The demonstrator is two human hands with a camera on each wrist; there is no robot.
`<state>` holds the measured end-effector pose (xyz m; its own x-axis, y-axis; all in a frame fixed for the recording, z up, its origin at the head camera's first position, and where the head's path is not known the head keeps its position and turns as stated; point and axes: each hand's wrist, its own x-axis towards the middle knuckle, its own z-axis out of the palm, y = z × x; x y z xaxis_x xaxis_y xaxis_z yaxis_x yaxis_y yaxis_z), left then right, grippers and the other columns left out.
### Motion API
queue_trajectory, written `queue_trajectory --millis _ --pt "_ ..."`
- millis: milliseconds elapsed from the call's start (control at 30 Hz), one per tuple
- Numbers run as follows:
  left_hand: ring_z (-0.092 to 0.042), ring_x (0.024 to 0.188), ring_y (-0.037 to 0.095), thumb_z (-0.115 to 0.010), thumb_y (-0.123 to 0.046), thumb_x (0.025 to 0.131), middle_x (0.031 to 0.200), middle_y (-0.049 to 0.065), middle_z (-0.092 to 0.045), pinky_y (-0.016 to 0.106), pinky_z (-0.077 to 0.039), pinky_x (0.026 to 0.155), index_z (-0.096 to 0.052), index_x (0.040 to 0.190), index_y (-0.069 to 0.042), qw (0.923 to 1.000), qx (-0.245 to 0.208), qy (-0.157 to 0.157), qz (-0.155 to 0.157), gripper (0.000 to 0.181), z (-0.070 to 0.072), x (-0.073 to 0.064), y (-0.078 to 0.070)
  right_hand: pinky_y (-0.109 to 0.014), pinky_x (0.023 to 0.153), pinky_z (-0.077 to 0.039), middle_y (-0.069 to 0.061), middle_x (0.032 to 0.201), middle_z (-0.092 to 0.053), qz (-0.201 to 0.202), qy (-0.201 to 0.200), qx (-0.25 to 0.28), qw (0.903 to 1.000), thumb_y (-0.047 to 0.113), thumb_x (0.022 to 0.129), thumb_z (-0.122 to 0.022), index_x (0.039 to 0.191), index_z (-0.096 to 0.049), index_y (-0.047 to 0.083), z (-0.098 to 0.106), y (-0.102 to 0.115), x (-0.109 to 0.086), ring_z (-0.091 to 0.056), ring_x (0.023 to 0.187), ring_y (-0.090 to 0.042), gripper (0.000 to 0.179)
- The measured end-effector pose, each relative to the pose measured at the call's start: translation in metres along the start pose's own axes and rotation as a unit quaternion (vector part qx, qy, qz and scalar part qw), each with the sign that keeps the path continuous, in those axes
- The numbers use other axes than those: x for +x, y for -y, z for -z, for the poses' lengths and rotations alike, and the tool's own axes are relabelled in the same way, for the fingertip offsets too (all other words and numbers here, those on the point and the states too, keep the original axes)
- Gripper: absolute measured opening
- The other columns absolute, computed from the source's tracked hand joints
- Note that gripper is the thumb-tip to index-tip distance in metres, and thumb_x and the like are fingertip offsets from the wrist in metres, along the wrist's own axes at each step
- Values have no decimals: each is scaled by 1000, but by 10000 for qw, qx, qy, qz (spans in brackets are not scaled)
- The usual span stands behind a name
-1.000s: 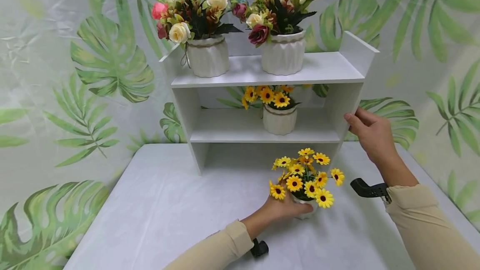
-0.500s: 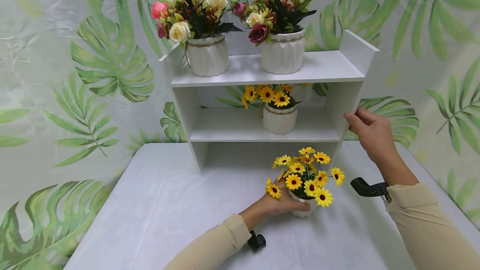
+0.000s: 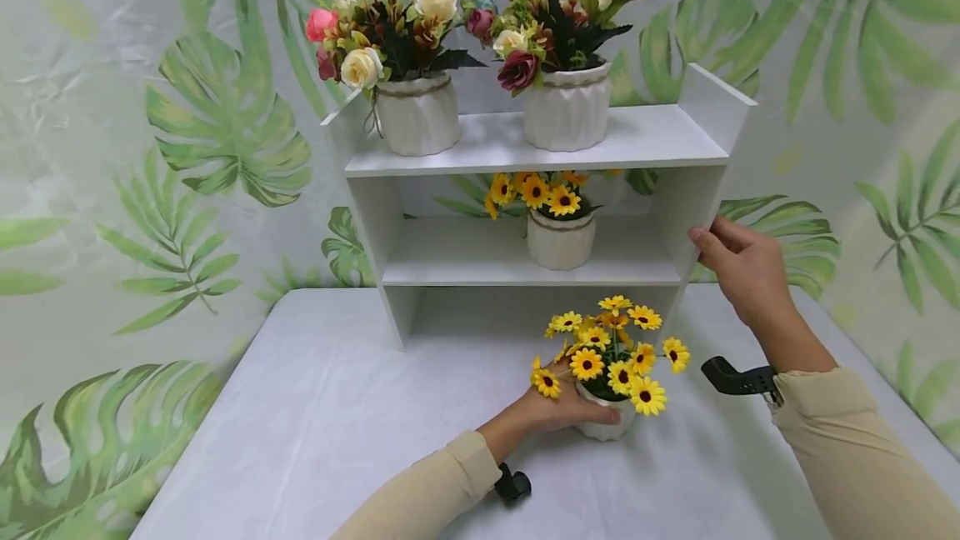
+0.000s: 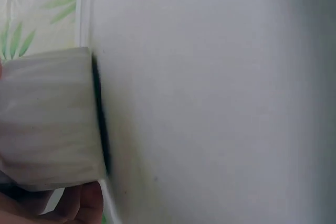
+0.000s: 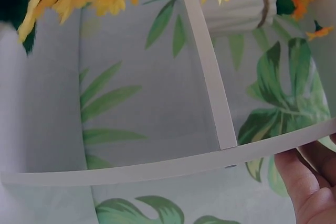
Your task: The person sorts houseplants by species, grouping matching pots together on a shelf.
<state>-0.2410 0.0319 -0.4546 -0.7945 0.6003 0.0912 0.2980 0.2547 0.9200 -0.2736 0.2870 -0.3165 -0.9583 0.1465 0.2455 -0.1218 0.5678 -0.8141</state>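
Observation:
In the head view, my left hand (image 3: 558, 402) holds a white ribbed flowerpot (image 3: 609, 423) of yellow artificial daisies (image 3: 592, 361), low in front of the shelf's right half. In the left wrist view the pot (image 4: 50, 121) lies sideways in the picture; a dark shadow runs along its base, and I cannot tell whether it touches the table. My right hand (image 3: 746, 269) grips the right side panel of a white two-tier shelf (image 3: 450, 248). In the right wrist view, the thumb (image 5: 296, 174) meets the panel's outer side; the other fingers are partly hidden.
Two white pots with mixed roses, a left one (image 3: 417, 115) and a right one (image 3: 567, 107), stand on the top board. Another pot with yellow daisies (image 3: 561, 242) sits on the middle board. The white-covered table (image 3: 322, 432) meets a leaf-patterned backdrop (image 3: 225, 123).
Over the last second my left hand shifts slightly left, with the pot moving a little the same way. Between half a second ago and now it barely moves. The right hand stays on the shelf.

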Motion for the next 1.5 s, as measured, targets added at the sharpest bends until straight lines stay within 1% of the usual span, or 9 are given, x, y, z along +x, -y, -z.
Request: queue_trajectory --millis 233,433,567,700,833,1000,1233,1367,1500 --pt "-50 128 -2 -87 -32 75 139 -21 -53 20 -44 105 -44 142 -37 9988 -84 111 473 80 18 -23 -24 -46 101 -47 -16 156 -42 54 -12 -58 10000 49 100 -49 153 -36 21 2 -1 1 -60 126 -20 61" --pt "-50 130 0 -85 -29 76 140 -18 -55 23 -43 107 -48 140 -33 9995 266 86 138 75 52 -47 -53 -45 102 -48 -15 155 -43 11 32 -92 10000 51 100 -49 153 -36 23 1 -2 1 -59 116 -3 61" --pt "-54 125 3 -85 -25 75 135 -14 -59 23 -45 104 -51 137 -30 9995 319 -46 31 70 75 -58 -69 -30 97 -53 -16 155 -43 39 39 -47 10000 48 100 -51 152 -38 21 1 -3 1 -58 110 4 61" --pt "-47 136 18 -80 -26 80 148 3 -50 39 -40 113 -43 146 -14 9974 402 -91 595 77 93 -66 -83 -10 84 -52 -17 153 -44 75 -1 85 9999 48 99 -54 151 -40 18 2 -4 1 -55 100 14 62" --pt "-40 142 20 -80 -33 78 151 2 -49 52 -24 121 -43 147 -17 9915 790 -489 909 80 110 -74 -91 -5 79 -50 -18 153 -44 87 -2 176 9998 47 98 -55 151 -40 16 2 -5 1 -53 94 19 63" --pt "-50 129 14 -81 -31 77 138 -8 -60 43 -41 112 -53 138 -27 9902 489 -901 946 67 132 -82 -97 -5 78 -50 -18 153 -44 124 10 222 9997 47 98 -55 151 -40 15 1 -4 1 -53 93 19 63" --pt "-55 127 17 -84 -34 75 137 -2 -61 40 -47 106 -55 138 -21 9808 545 -1400 1242 71 169 -87 -107 -7 80 -50 -19 154 -42 47 52 222 9997 48 98 -55 151 -38 16 1 -3 1 -54 92 19 64" --pt "-57 106 16 -84 -37 73 108 0 -65 31 -49 88 -63 115 -13 9727 808 -1669 1396 53 190 -83 -112 -10 84 -52 -18 154 -42 14 47 205 9998 48 98 -54 152 -38 16 0 -2 2 -55 95 19 64" --pt "-52 109 17 -85 -38 73 111 1 -57 33 -48 89 -56 117 -7 9675 757 -1872 1521 62 204 -77 -114 -11 85 -52 -18 155 -41 18 45 176 9998 48 98 -54 152 -38 17 1 -2 1 -56 97 17 64"
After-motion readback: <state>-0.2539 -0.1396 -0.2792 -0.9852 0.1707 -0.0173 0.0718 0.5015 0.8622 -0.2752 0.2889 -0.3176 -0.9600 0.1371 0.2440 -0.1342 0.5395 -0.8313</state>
